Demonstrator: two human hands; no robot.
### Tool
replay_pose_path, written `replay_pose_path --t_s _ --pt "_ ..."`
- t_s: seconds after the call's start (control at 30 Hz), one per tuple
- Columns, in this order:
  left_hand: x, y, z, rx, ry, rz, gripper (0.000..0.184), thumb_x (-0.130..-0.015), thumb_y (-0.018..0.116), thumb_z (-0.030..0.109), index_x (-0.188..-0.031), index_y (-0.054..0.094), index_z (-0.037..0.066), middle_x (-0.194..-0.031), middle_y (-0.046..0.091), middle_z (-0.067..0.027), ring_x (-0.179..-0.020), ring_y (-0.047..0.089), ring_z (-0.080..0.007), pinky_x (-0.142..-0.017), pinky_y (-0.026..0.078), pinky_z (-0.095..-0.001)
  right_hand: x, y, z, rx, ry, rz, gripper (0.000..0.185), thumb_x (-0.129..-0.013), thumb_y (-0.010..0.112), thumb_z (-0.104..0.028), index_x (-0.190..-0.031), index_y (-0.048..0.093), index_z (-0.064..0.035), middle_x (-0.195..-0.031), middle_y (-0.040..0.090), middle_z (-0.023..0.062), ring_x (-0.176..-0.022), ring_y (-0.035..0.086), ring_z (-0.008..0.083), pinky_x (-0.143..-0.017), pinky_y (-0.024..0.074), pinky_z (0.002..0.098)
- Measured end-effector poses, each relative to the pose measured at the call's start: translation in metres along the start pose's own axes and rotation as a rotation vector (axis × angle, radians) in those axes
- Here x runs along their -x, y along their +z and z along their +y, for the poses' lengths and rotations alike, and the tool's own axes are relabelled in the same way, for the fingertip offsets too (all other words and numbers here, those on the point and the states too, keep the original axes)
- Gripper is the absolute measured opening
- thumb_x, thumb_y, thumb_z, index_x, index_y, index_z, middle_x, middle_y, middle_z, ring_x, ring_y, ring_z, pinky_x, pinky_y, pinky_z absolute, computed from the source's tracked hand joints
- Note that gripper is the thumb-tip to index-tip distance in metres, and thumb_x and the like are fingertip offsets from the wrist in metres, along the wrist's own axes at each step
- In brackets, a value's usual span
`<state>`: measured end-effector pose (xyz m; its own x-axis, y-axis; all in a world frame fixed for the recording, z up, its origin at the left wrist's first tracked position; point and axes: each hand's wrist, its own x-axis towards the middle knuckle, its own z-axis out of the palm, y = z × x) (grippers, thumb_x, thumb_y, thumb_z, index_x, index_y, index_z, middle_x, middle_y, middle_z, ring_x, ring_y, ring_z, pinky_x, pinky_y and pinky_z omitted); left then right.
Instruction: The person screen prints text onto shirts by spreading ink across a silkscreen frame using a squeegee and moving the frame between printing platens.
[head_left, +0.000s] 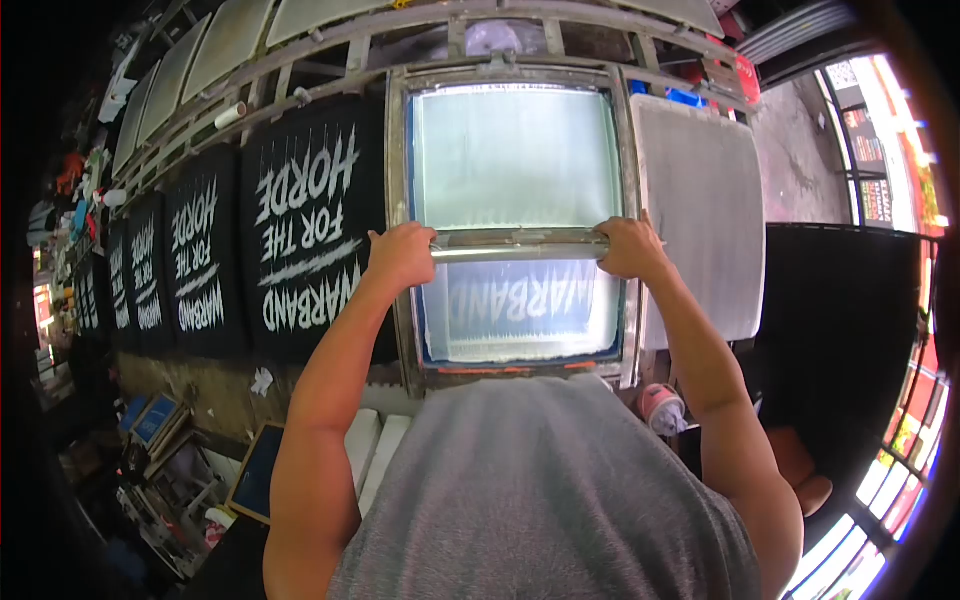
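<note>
A squeegee [515, 246] lies crosswise over a printing screen [510, 150], spanning most of its width. My left hand [403, 255] is closed round its left end, and my right hand [630, 248] grips the right end. White ink coats the mesh above the squeegee. Below it, the lettering "WARBAND" shows through the bluish stencil, upside down from where I stand. The blade edge against the mesh is hidden from this angle. A worn frame [397, 180] surrounds the screen.
Black printed fabric pieces [308, 210] with white lettering lie in a row on the left. A bare grey platen [700, 220] adjoins the screen on the right. A pink-labelled tub [661, 409] sits below right. Framed screens [258, 470] lean at lower left.
</note>
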<state>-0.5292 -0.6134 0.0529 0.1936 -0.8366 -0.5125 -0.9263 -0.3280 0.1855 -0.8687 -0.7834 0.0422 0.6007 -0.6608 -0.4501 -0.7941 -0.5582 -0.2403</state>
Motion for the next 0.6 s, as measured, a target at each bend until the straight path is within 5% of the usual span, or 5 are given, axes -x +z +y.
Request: replay_pose_path --t_s 0.23,0.3,0.43,0.5,0.6 --pt "0.076 0.054 0.007 0.003 0.000 -0.041 0.049 -0.073 0.064 0.008 -0.121 0.070 0.015 -0.110 0.067 -0.0092 -0.109 0.066 -0.0345 -0.106 0.035 -0.0735 0.079 0.047 -0.011 -0.075 -0.003 -0.024 0.045 -0.069 0.070 -0.014 -0.114 0.074 -0.0118 -0.107 0.071 0.0107 -0.104 0.066 0.0335 -0.102 0.0491 0.0457" --pt "0.099 0.066 0.012 0.032 -0.004 -0.064 0.034 -0.074 0.063 0.007 -0.107 0.070 0.012 -0.106 0.065 -0.0104 -0.109 0.065 -0.0362 -0.105 0.032 -0.0777 0.100 0.061 -0.014 -0.115 0.037 -0.084 0.049 -0.067 0.077 -0.021 -0.115 0.073 -0.0126 -0.111 0.071 0.0088 -0.111 0.065 0.0325 -0.120 0.0238 0.0617" --pt "0.140 0.096 0.014 0.058 0.022 -0.010 0.029 -0.074 0.064 0.008 -0.103 0.067 0.012 -0.103 0.064 -0.0101 -0.108 0.064 -0.0370 -0.105 0.032 -0.0779 0.141 0.075 -0.021 -0.128 0.024 -0.120 0.049 -0.069 0.077 -0.023 -0.117 0.072 -0.0136 -0.112 0.070 0.0082 -0.113 0.064 0.0313 -0.120 0.0212 0.0639" --pt "0.155 0.100 0.018 0.058 0.023 -0.041 0.033 -0.074 0.066 0.010 -0.106 0.068 0.013 -0.105 0.063 -0.0099 -0.109 0.063 -0.0374 -0.106 0.031 -0.0778 0.156 0.073 -0.029 -0.091 -0.014 -0.129 0.046 -0.072 0.072 -0.014 -0.118 0.071 -0.0134 -0.108 0.069 0.0096 -0.104 0.066 0.0320 -0.094 0.0534 0.0417" --pt "0.145 0.088 0.014 0.027 0.021 -0.188 0.036 -0.074 0.068 0.012 -0.110 0.069 0.014 -0.105 0.067 -0.0099 -0.109 0.064 -0.0365 -0.108 0.028 -0.0770 0.146 0.059 -0.029 -0.044 -0.001 -0.291 0.044 -0.077 0.069 -0.017 -0.120 0.071 -0.0172 -0.104 0.071 0.0113 -0.105 0.067 0.0315 -0.109 0.0438 0.0482"
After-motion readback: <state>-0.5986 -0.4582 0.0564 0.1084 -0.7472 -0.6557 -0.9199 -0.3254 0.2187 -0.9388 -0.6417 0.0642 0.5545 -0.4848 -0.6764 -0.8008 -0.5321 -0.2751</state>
